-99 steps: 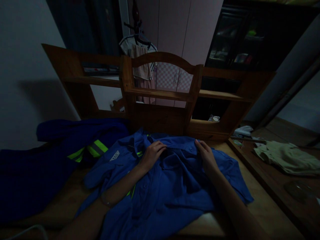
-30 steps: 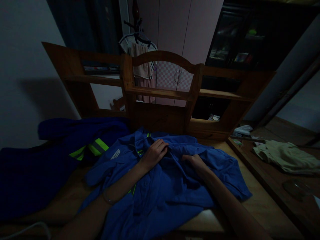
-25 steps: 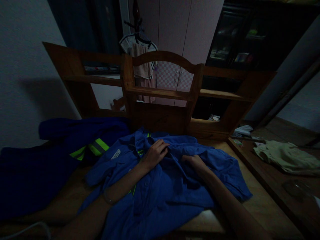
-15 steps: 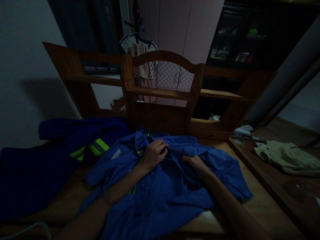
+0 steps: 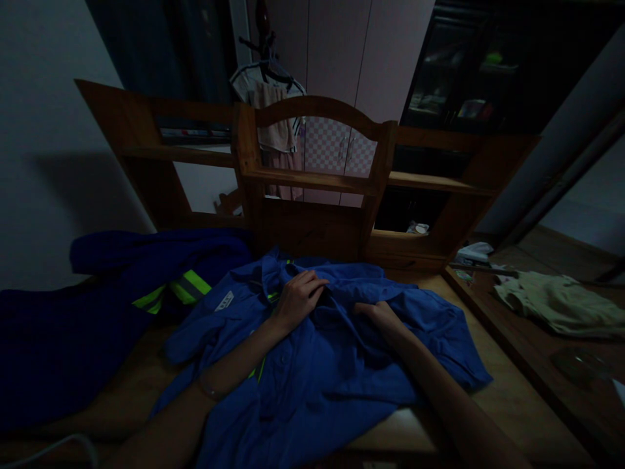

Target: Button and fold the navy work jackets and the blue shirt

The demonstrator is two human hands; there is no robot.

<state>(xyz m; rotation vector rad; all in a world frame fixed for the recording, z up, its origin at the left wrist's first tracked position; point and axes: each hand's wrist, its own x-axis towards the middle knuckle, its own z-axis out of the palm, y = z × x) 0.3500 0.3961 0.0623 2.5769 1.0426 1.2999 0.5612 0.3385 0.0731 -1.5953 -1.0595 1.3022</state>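
Observation:
A blue short-sleeved work shirt lies spread on a wooden table in dim light. My left hand rests near its collar, fingers curled onto the cloth at the front opening. My right hand sits just to the right, fingers bent and pinching a fold of the same shirt. Both forearms lie across the shirt's front.
A dark blue garment with yellow-green reflective stripes is heaped at the left. A wooden shelf unit stands behind the table. A beige cloth lies on a lower surface at the right. Clothes on a hanger hang behind.
Since the oldest frame my right hand has slid left from the shirt's right shoulder toward the front opening and closed on the cloth. Over the last second both hands barely move.

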